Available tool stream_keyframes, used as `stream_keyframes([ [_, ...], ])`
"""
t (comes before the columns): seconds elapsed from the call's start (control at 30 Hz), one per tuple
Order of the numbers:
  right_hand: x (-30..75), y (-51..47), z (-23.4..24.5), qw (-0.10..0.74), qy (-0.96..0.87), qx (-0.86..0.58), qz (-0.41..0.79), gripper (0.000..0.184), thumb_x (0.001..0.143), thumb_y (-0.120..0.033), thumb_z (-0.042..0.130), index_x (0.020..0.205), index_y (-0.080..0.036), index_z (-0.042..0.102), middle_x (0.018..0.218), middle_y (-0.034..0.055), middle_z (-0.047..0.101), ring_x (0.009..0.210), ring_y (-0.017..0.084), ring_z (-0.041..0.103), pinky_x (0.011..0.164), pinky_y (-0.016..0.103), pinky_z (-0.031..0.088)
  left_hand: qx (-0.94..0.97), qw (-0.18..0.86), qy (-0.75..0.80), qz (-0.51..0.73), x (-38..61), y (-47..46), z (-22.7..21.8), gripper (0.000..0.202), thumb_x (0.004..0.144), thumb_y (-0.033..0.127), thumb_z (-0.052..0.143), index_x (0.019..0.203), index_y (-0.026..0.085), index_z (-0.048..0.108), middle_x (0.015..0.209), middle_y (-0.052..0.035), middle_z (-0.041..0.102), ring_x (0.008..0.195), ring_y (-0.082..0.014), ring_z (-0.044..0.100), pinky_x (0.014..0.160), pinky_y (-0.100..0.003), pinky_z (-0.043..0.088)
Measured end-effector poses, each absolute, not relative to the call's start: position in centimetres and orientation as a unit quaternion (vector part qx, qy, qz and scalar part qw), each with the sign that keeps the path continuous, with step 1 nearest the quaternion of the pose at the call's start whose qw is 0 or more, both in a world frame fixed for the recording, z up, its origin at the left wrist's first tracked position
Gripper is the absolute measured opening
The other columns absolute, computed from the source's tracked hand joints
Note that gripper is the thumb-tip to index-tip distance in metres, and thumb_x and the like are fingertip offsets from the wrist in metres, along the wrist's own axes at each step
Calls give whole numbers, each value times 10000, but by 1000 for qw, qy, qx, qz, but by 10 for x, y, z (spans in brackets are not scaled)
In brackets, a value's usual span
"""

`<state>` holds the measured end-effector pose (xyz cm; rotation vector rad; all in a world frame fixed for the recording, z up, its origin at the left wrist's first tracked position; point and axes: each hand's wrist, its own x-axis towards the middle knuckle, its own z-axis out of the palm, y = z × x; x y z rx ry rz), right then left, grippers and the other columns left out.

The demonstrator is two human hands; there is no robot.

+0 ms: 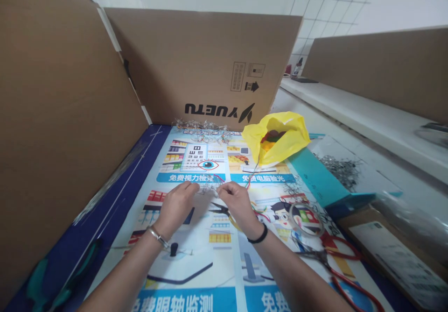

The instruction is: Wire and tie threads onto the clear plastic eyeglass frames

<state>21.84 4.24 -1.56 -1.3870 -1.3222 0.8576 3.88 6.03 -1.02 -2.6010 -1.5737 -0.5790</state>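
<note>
My left hand (178, 205) and my right hand (238, 203) meet over the middle of the printed sheet, fingers pinched. Between the fingertips runs a thin tangle of silvery wire (209, 188); its finer details are too small to tell. Both hands seem closed on its ends. Just beneath my right hand lies a pair of pliers (220, 208), its dark jaws pointing left and its handles partly hidden. Red and coloured strands (263, 216) are scattered to the right of that hand.
Red-handled scissors (324, 256) and a tape roll (307, 219) lie at right. A yellow bag (290, 134) with coloured contents stands behind. Silvery pieces (341, 169) fill a teal box (315, 176). Green-handled tools (82, 270) lie at left. Cardboard walls (196, 60) rise behind and left.
</note>
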Motion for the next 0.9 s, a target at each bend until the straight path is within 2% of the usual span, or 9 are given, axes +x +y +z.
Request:
stream_keyframes([
  [0.2, 217, 40, -17, 494, -571, -554, 351, 162, 756, -288, 550, 660, -178, 621, 684, -2, 586, 646, 136, 520, 603, 247, 391, -828, -84, -485, -271, 33, 69, -18, 196, 858, 165, 409, 897, 193, 599, 894, -41, 632, 825, -164, 586, 738, -269, 448],
  [0.4, 215, 39, -13, 501, -578, -549, 337, 149, 747, -266, 564, 632, -181, 603, 646, -12, 548, 618, 124, 487, 592, 245, 385, -806, -171, -476, -308, 33, 72, -18, 176, 868, 230, 428, 847, 191, 598, 873, -23, 641, 840, -154, 584, 769, -268, 444],
  [0.9, 213, 35, -6, 502, -598, -542, 311, 146, 747, -245, 567, 611, -203, 598, 631, -10, 529, 615, 127, 489, 591, 244, 386, -788, -202, -486, -319, 35, 72, -13, 224, 866, 259, 396, 829, 184, 604, 861, -33, 640, 823, -161, 573, 771, -288, 437],
])
